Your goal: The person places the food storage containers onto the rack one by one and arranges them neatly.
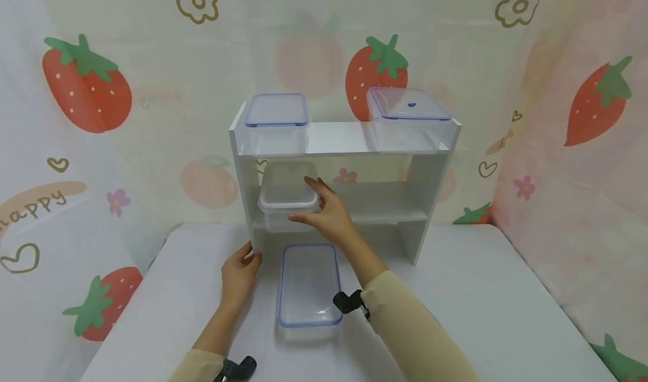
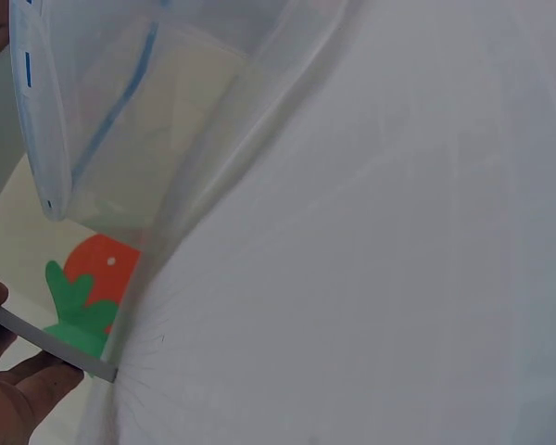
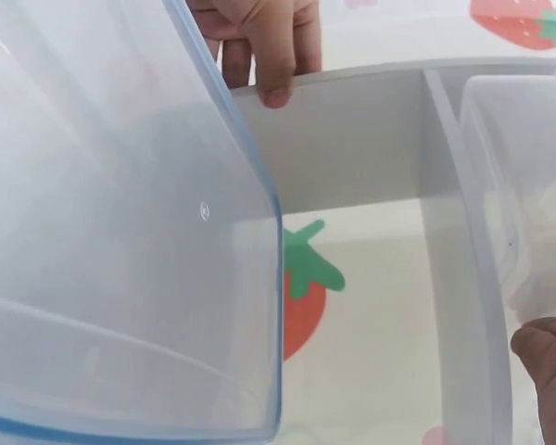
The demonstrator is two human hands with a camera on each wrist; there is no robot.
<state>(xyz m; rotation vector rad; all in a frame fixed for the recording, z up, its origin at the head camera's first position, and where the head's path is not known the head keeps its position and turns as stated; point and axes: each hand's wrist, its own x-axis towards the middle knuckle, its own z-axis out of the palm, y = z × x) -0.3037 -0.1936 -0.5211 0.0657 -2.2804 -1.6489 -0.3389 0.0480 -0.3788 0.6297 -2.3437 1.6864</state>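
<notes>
In the head view my left hand (image 1: 239, 275) pinches the lower front edge of the left side panel of a white two-tier shelf (image 1: 417, 202). The left wrist view shows the fingers and thumb on either side of that panel (image 2: 60, 352). My right hand (image 1: 331, 216) holds the front right corner of a clear food container (image 1: 286, 193) with a whitish lid, thumb across its front. That container sits at the left of the middle shelf, its front reaching past the shelf edge. Part of its right side is hidden by my hand.
Two clear containers with blue-rimmed lids stand on top of the shelf, one left (image 1: 277, 112) and one right (image 1: 411, 106). Another blue-rimmed container (image 1: 309, 286) rests on the white table (image 1: 481, 297) before the shelf, between my arms. A strawberry-patterned cloth (image 1: 152, 162) hangs behind.
</notes>
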